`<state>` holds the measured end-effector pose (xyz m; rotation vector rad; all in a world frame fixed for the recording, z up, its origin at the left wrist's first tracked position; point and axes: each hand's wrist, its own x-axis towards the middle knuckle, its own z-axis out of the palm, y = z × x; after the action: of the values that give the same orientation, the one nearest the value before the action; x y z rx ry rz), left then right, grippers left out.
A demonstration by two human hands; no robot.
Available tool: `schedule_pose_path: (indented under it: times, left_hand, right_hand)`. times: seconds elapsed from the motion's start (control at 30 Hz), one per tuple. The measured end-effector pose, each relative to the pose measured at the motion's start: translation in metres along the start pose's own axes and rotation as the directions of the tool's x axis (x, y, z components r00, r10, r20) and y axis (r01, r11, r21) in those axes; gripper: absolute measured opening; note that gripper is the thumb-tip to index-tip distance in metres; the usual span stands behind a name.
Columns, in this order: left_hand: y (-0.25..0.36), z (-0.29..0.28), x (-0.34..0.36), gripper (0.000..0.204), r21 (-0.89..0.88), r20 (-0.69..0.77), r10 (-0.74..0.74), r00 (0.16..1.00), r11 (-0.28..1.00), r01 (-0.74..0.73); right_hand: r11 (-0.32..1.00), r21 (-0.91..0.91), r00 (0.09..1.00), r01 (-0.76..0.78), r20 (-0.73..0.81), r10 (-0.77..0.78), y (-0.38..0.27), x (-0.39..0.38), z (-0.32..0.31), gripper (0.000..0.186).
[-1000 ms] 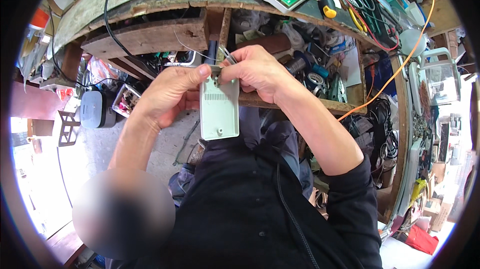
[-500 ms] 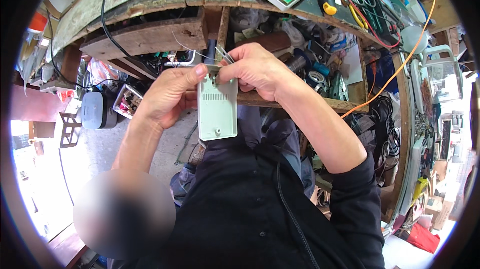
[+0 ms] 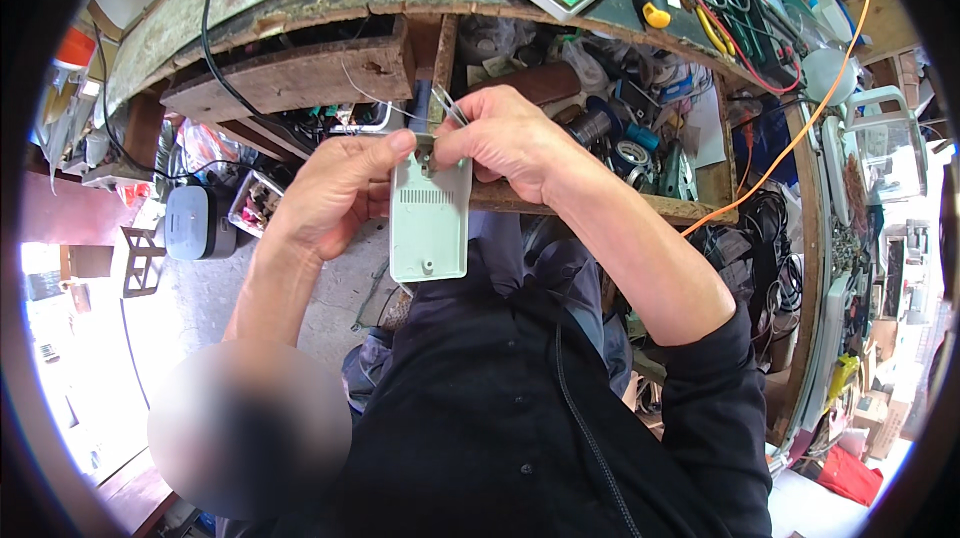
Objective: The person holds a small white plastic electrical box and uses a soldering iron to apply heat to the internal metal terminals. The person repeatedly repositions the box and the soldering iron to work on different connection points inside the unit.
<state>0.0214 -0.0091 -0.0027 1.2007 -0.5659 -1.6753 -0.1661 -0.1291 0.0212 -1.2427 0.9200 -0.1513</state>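
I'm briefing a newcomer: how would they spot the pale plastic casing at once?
Look up from the black shirt to the left hand and right hand. They meet at the top of the casing. Its pale shell and row of slots stand out from the cluttered wooden drawer beyond.

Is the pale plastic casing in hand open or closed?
Open: the plastic casing shows its hollow inside, vent slots and a screw post.

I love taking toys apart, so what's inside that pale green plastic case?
The pale green plastic case shows vent slots, a round post and small parts near its top. The right hand covers some of that top, so what's beneath is hidden.
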Motion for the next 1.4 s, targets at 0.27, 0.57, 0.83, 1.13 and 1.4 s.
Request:
schedule_pose_path:
  times: [0.27, 0.57, 0.83, 1.13, 1.4]
  left_hand:
    - [0.004, 0.018, -0.005, 0.024, 0.316, -0.062, 0.151, 0.987, 0.941, -0.124]
    - [-0.01, 0.007, 0.009, 0.011, 0.302, -0.136, 0.214, 0.967, 0.939, -0.165]
    - [0.007, 0.005, 0.01, 0.015, 0.211, -0.14, 0.092, 0.986, 0.976, -0.061]
    - [0.012, 0.008, 0.013, 0.019, 0.339, -0.161, 0.106, 0.981, 0.94, -0.046]
    - [0.018, 0.008, 0.012, 0.02, 0.357, -0.148, 0.085, 0.985, 0.934, -0.026]
  right_hand:
    - [0.964, -0.222, 0.977, 0.149, -0.117, -0.178, 0.002, 0.005, 0.013, 0.01]
    - [0.812, -0.537, 0.881, 0.23, -0.238, -0.408, 0.002, 0.011, 0.032, 0.019]
    - [0.815, -0.55, 0.903, 0.184, -0.232, -0.36, -0.007, 0.01, 0.031, 0.021]
    - [0.877, -0.446, 0.931, 0.181, -0.211, -0.3, -0.003, 0.014, 0.028, 0.013]
    - [0.901, -0.411, 0.935, 0.136, -0.248, -0.254, -0.002, 0.019, 0.029, 0.022]
